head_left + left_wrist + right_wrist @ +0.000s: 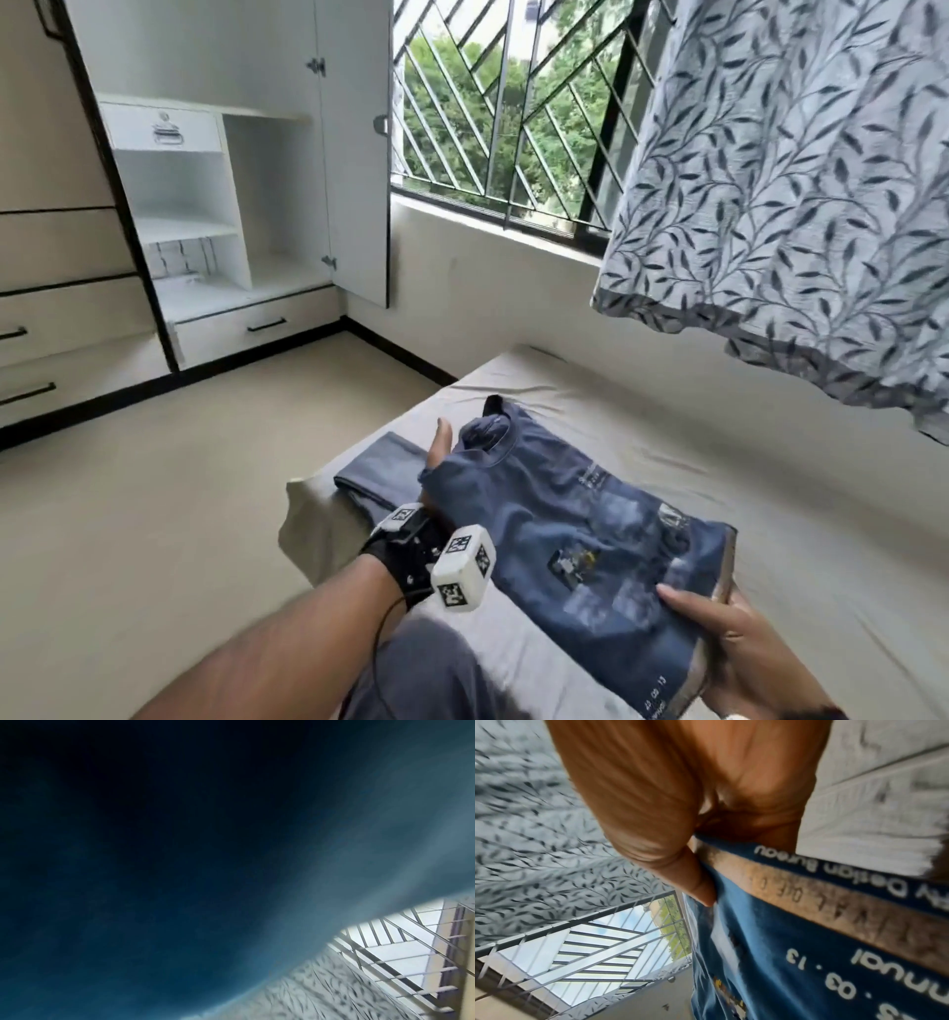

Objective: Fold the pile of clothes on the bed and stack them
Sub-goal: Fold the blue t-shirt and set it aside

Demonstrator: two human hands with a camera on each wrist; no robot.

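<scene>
A folded dark blue printed T-shirt [565,514] is held above the bed [801,519] between both hands. My right hand [719,632] pinches its near hem end, thumb on top, fingers beneath; the right wrist view shows the thumb [680,821] pressed on the blue cloth [770,973] with white lettering. My left hand [436,452] is under the collar and sleeve end, thumb pointing up, fingers hidden by the fabric. Blue cloth [205,862] covers most of the left wrist view. A folded grey-blue garment [380,473] lies on the bed's left corner, just beneath the left hand.
A leaf-patterned curtain [796,205] hangs over the bed's far right side beside a barred window [488,103]. An open white wardrobe [205,205] with drawers stands across the beige floor [154,514]. My knee in grey trousers [426,668] is at the bed's near edge.
</scene>
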